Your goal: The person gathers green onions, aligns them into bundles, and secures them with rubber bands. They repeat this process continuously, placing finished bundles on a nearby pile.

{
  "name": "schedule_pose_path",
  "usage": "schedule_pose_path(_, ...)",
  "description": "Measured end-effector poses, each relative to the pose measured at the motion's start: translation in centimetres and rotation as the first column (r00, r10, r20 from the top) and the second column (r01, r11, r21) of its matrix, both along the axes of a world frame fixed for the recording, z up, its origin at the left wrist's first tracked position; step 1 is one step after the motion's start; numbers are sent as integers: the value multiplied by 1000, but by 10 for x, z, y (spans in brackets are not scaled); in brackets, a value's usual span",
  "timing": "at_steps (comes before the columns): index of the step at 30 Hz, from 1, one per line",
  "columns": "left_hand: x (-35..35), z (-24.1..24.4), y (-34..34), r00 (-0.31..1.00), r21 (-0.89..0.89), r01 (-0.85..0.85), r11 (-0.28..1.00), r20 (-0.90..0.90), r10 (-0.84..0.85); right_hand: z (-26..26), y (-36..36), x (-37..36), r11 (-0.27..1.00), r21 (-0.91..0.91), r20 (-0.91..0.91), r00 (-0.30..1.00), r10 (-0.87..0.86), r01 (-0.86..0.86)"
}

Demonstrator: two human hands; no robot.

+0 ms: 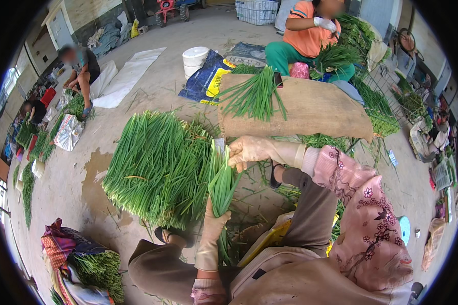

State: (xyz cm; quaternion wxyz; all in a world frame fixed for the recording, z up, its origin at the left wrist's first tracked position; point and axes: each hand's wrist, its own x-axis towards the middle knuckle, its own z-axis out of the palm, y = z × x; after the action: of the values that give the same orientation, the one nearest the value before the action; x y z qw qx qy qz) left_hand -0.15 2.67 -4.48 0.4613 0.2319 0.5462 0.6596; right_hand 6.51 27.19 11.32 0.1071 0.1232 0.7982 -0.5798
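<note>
A bunch of garlic chives (222,190) is held upright in front of me, its pale stem ends at the top. Around the leafy lower part, my left hand (213,225), in a cream rubber glove, is closed. My right hand (252,149), gloved alike, pinches the bunch at its stem ends. Immediately left of both hands lies a large heap of garlic chives (156,167) on the floor. Beyond my right hand, a few loose chives (257,93) rest on a burlap sheet (320,110). Part of the left palm is hidden behind the leaves.
A co-worker (309,30) in white gloves sits beyond the burlap, and another person (80,68) sits far left. A cloth-wrapped chive bundle (95,270) stands lower left. A white bucket (195,57) and a blue sack (206,78) are behind the heap. Cut leaves litter the concrete floor (110,133).
</note>
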Motion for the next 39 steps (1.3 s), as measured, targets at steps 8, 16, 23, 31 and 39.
schedule_pose_path(8,19,13,-2,989,26,29,999,143,-32,-19,-26,5,629,729,-408,909,84,269)
schedule_pose_path(16,19,-3,8,994,49,-82,995,77,78,-4,-65,-18,163,974,81,909,408,-160)
schedule_pose_path(23,16,-8,19,987,222,-153,963,-9,159,12,-185,34,-265,756,625,539,565,-598)
schedule_pose_path(31,-8,-15,2,869,171,-364,916,-293,400,140,-72,105,686,612,-134,804,579,-393)
schedule_pose_path(39,2,28,12,649,144,-464,874,-615,447,29,-31,137,253,893,392,920,-33,-371)
